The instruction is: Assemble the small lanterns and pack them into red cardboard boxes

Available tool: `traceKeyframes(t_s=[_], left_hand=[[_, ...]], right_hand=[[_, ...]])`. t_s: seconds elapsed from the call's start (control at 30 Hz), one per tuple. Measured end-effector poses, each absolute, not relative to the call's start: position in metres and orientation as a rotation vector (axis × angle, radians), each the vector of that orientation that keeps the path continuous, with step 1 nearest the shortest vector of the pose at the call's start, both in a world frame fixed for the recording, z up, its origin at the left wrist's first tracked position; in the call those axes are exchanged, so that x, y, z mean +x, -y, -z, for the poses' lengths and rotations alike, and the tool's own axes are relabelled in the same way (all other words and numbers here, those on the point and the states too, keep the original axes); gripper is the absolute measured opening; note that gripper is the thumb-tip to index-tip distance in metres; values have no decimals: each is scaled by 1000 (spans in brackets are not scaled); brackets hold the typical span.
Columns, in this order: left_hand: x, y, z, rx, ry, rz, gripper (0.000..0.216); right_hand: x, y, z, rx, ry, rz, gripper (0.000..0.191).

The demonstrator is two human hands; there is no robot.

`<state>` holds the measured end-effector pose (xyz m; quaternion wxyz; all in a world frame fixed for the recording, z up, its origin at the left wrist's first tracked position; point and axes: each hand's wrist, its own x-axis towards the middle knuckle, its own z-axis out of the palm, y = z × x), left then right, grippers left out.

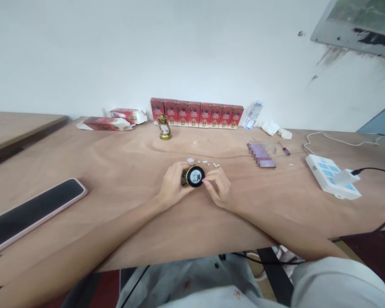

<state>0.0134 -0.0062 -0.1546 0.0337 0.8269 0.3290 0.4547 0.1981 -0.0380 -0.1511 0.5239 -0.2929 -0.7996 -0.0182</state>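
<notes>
My left hand (174,184) is wrapped round a small lantern lying on its side, its round black base (195,176) turned up towards me. A pale compartment with dark parts shows in the middle of that base. At the right rim of the base, my right hand (218,186) has thumb and forefinger pinched together; what they hold, if anything, is too small to make out. Just beyond my hands lie several small button cells (215,165) and white scraps (190,160). A second lantern (164,127), gold-coloured, stands upright farther back.
Red boxes (194,114) stand in a row by the wall, with opened boxes (105,124) to their left. A phone (35,214) lies at left. On the right are a purple packet (261,155), screwdriver (285,150), crumpled tissue (270,127), clear bottle (253,115) and power strip (332,175) with cables.
</notes>
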Motion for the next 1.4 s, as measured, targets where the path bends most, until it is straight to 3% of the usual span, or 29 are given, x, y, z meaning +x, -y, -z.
traceKeyframes(t_s=[0.27,0.33,0.4,0.47,0.67,0.93,1.13,1.27,1.4], left_hand=[[12,8,153,2470,-1077,-1438,41],[12,8,153,2474,-1076,-1435,41],[12,8,153,2471,-1082,-1428,42],[13,8,153,2467,-1083,-1431,42],[13,8,152,2472,-1095,-1443,42],[12,7,155,2497,-1059,-1472,41],[13,7,154,2499,-1041,-1485,40],[13,6,154,2500,-1041,-1485,40],[12,6,154,2511,-1037,-1452,39]], right_hand=[[199,99,126,-737,2025,-177,12],[204,130,131,-465,2299,-260,12],[213,158,146,-330,2630,-259,15],[224,178,168,-470,2887,-175,15],[244,196,234,-643,2965,240,22],[242,191,260,-585,2982,154,14],[238,189,204,-681,2897,-159,13],[230,174,139,-801,2245,-672,13],[219,124,104,-1089,1759,-753,14]])
